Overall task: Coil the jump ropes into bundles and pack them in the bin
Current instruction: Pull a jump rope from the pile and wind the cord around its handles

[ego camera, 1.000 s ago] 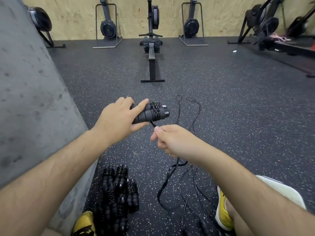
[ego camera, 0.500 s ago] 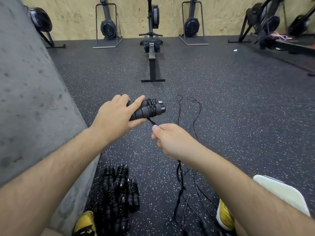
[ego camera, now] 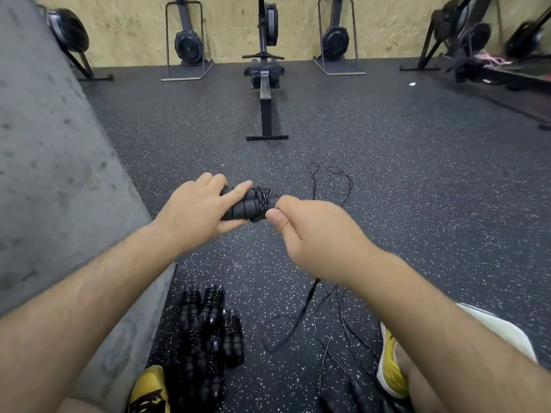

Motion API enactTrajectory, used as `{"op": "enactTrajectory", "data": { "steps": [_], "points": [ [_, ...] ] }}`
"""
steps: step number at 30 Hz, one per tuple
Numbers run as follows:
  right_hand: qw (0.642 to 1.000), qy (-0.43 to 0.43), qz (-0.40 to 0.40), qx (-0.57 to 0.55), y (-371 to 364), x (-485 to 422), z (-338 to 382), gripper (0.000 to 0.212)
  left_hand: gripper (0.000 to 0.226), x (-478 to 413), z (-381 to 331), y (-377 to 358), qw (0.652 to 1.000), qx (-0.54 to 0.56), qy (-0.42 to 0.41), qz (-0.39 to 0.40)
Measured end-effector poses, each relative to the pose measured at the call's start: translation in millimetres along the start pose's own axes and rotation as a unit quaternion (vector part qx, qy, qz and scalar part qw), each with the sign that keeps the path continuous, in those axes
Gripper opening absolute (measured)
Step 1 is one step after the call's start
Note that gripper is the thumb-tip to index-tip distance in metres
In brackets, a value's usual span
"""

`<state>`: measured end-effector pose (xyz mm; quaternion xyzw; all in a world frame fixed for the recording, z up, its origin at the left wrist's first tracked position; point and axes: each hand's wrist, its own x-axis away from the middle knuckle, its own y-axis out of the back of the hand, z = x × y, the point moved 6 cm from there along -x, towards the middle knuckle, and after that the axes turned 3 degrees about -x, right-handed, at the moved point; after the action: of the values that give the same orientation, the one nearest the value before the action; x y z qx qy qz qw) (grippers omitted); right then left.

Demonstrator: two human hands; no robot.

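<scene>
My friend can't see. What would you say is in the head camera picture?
A person's left hand grips two black jump rope handles partly wrapped in cord, while the right hand pinches the cord beside them. Finished bundles lie on the speckled gym floor below, by a grey wall.

Nothing readable here, honestly. Any brand on the rowing machine [ego camera: 265,84] at the back is too small and blurry to make out. The jump rope handles [ego camera: 243,207] show no legible lettering, and the black marking on the yellow shoe [ego camera: 149,389] can't be read either.
</scene>
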<state>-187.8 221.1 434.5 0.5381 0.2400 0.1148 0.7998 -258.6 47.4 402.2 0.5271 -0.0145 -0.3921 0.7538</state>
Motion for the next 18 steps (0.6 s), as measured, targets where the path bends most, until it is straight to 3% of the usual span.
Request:
{"op": "enactTrajectory", "data": {
  "steps": [4,8,14,17,18],
  "points": [
    [0.991,0.076,-0.045,0.104,17,-11,-15,0.031,0.072,8,-23,2,0.995,0.05,-0.089,0.007],
    [0.991,0.101,-0.041,0.072,11,-22,-44,0.031,0.067,17,-49,20,0.982,0.121,-0.146,0.012],
    [0.989,0.055,-0.044,-0.131,-8,-27,-64,0.038,0.078,20,-48,61,0.968,0.237,-0.087,-0.014],
    [0.948,-0.007,0.007,-0.319,-27,-21,-57,0.014,0.08,23,-42,65,0.955,0.292,-0.053,0.0],
    [0.934,-0.04,0.03,-0.352,-34,-19,-54,0.018,0.078,23,-40,65,0.949,0.312,-0.04,0.006]
  ]
}}
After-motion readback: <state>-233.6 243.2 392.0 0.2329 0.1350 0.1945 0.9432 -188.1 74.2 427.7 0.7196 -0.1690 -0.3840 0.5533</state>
